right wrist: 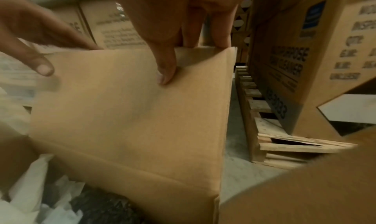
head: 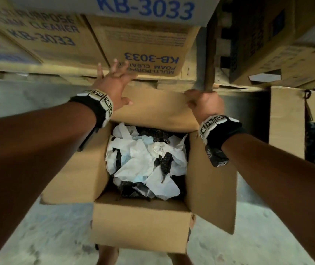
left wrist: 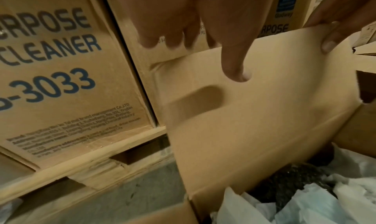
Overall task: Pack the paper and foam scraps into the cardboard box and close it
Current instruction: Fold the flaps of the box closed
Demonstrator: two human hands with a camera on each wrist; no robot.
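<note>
An open cardboard box stands on the concrete floor, filled with crumpled white paper scraps and dark foam scraps. Its far flap stands up, while the side flaps and near flap splay outward. My right hand pinches the far flap's right corner, thumb on its inner face and fingers behind the top edge. At the flap's left corner is my left hand, fingers spread straight behind the edge. Its thumb hovers in front of the flap.
Stacked cartons printed KB-3033 sit on a wooden pallet right behind the box. A wooden post rises by my right hand. Another open carton stands to the right. Bare concrete floor lies on both sides.
</note>
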